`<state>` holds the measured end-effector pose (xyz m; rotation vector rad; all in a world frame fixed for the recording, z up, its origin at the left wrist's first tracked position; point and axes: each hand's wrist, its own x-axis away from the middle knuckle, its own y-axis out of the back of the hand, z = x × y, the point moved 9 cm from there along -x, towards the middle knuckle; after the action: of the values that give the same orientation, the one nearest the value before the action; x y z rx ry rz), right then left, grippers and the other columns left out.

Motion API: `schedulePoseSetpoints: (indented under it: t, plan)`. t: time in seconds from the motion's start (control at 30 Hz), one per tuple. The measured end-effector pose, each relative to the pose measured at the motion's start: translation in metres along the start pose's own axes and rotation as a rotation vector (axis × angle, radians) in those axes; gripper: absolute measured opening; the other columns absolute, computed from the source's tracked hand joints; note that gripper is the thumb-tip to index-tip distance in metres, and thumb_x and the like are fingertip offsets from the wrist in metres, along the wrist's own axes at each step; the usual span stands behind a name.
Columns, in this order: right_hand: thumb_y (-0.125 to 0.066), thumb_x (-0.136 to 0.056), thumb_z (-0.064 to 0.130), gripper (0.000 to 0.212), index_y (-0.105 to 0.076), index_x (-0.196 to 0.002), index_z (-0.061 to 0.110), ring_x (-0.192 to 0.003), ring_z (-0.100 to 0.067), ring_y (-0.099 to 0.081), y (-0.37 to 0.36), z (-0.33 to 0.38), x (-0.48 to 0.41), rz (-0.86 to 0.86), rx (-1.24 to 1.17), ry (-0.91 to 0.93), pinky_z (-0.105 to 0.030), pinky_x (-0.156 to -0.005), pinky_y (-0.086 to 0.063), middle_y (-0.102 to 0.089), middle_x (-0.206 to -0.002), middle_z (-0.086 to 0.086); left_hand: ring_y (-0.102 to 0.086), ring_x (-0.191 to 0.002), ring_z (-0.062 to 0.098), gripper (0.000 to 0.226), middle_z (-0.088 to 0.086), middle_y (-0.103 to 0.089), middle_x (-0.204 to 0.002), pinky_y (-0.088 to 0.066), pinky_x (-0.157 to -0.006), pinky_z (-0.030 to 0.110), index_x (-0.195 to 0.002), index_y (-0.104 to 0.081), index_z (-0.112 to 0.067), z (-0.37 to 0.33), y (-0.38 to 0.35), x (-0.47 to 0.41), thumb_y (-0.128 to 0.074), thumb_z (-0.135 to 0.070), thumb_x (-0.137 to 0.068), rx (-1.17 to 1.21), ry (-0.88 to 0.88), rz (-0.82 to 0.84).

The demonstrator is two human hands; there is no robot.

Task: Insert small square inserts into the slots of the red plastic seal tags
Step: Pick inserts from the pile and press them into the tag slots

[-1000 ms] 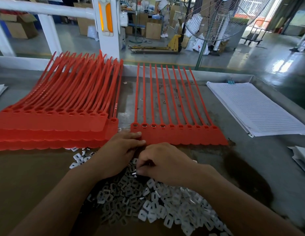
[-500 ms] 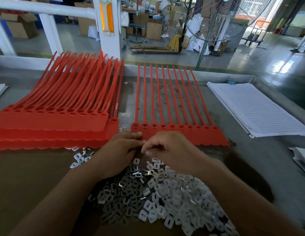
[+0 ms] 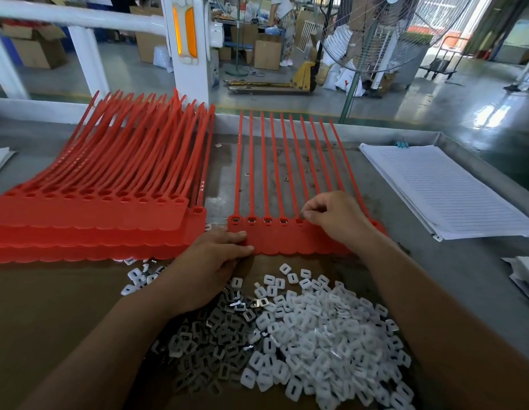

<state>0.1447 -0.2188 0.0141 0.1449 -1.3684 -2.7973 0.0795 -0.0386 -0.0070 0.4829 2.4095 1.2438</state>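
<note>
Tag strip point(image 3: 286, 242) at centre frame, straps running toward top. Right hand point(image 3: 337, 220) pinched narrow, just upper right of fifth slot point(image 3: 298, 222), apparently first empty one; contents of pinch too small to tell. Left hand point(image 3: 216, 255) flat, pressing strip's lower-left edge. Loose inserts point(image 3: 304, 335) piled below.

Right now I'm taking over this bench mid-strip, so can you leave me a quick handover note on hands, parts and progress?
Left hand: open, pressing the near left corner of the flat tag strip.
Right hand: fingertips pinched at the fifth slot, apparently on an insert, hidden by the fingers.
Insert pile: in front of the strip; stacked tags to its left.
Done: the four leftmost slots hold inserts.
Left: the fifth slot onward; slots past it are under the right hand.
</note>
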Motion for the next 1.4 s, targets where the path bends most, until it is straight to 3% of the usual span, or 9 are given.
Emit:
schedulePoseSetpoints:
  t: [0.27,0.53,0.67,0.83,0.93,1.07,1.13,1.23,1.4]
  plan:
    - [-0.054,-0.091,0.015,0.016,-0.067,-0.086,0.01,-0.071,0.002,-0.048,-0.01,-0.001,-0.007,0.065,0.117,0.016,-0.013,-0.058,-0.033,-0.053,-0.079,0.013,-0.018,-0.133,0.003,0.038,-0.012,-0.032,-0.145,-0.008,-0.104,0.012,-0.129,-0.049,-0.025,-0.001,0.001,0.0,-0.042,-0.012,-0.095,-0.012,0.011,0.0]
    - [-0.056,-0.089,0.016,0.011,-0.066,-0.084,0.018,-0.073,0.0,-0.046,-0.015,-0.003,-0.009,0.095,0.189,-0.002,-0.021,-0.067,-0.036,-0.053,-0.078,0.012,-0.018,-0.132,0.001,0.038,-0.011,-0.032,-0.145,-0.003,-0.097,0.002,-0.129,-0.049,-0.024,-0.002,0.0,0.0,-0.041,-0.012,-0.095,-0.015,0.001,-0.002]
    - [-0.064,-0.083,0.013,0.026,-0.056,-0.065,0.029,-0.071,0.001,-0.047,-0.011,-0.006,-0.01,0.042,0.086,-0.049,-0.022,-0.068,-0.039,-0.05,-0.07,0.019,-0.018,-0.134,0.004,0.037,-0.01,-0.032,-0.145,-0.008,-0.105,0.014,-0.129,-0.05,-0.024,-0.001,0.0,0.0,-0.041,-0.013,-0.095,-0.02,0.007,0.002]
    - [-0.065,-0.081,0.012,0.029,-0.055,-0.062,0.032,-0.075,-0.001,-0.047,-0.011,-0.008,-0.012,0.042,0.062,-0.076,-0.023,-0.07,-0.038,-0.049,-0.069,0.02,-0.017,-0.135,0.005,0.037,-0.011,-0.032,-0.145,-0.01,-0.109,0.02,-0.129,-0.049,-0.025,0.0,0.0,0.0,-0.041,-0.013,-0.095,-0.016,0.009,0.003]
    - [-0.064,-0.082,0.013,0.026,-0.057,-0.065,0.032,-0.077,-0.002,-0.048,-0.011,-0.008,-0.011,0.047,0.049,-0.062,-0.021,-0.067,-0.038,-0.05,-0.071,0.019,-0.018,-0.135,0.005,0.037,-0.01,-0.033,-0.145,-0.009,-0.108,0.018,-0.129,-0.05,-0.024,0.0,0.0,-0.001,-0.042,-0.012,-0.095,-0.01,0.001,-0.01]
    - [-0.064,-0.084,0.018,0.007,-0.067,-0.089,0.02,-0.085,-0.005,-0.051,-0.009,-0.003,-0.007,0.057,0.063,-0.053,-0.023,-0.073,-0.039,-0.056,-0.086,0.011,-0.016,-0.134,0.003,0.038,-0.01,-0.032,-0.145,-0.005,-0.104,0.012,-0.129,-0.05,-0.024,0.0,0.001,0.0,-0.041,-0.011,-0.095,-0.002,-0.014,-0.022]
    - [-0.064,-0.084,0.02,0.009,-0.066,-0.093,0.02,-0.084,-0.003,-0.051,-0.005,0.005,-0.002,0.027,0.065,-0.015,-0.02,-0.073,-0.038,-0.056,-0.088,0.012,-0.017,-0.131,-0.001,0.038,-0.01,-0.033,-0.145,-0.004,-0.102,0.009,-0.129,-0.05,-0.024,-0.001,0.001,0.0,-0.042,-0.01,-0.094,0.004,-0.029,-0.026]
    - [-0.064,-0.084,0.022,0.009,-0.061,-0.078,0.028,-0.073,0.007,-0.049,-0.005,0.038,0.017,0.047,0.055,0.125,-0.011,-0.063,-0.035,-0.054,-0.076,0.021,-0.017,-0.121,-0.009,0.038,-0.009,-0.035,-0.143,-0.003,-0.095,-0.001,-0.127,-0.052,-0.024,-0.002,0.002,0.0,-0.043,-0.01,-0.093,0.008,-0.051,-0.035]
    - [-0.066,-0.082,0.023,0.011,-0.069,-0.092,0.02,-0.071,0.006,-0.052,-0.038,0.09,0.067,0.329,0.131,0.361,-0.008,-0.069,-0.041,-0.055,-0.076,0.021,-0.021,-0.122,-0.006,0.036,-0.01,-0.036,-0.143,-0.007,-0.093,-0.002,-0.124,-0.055,-0.026,0.0,0.0,-0.002,-0.044,-0.012,-0.093,0.003,-0.043,-0.042]
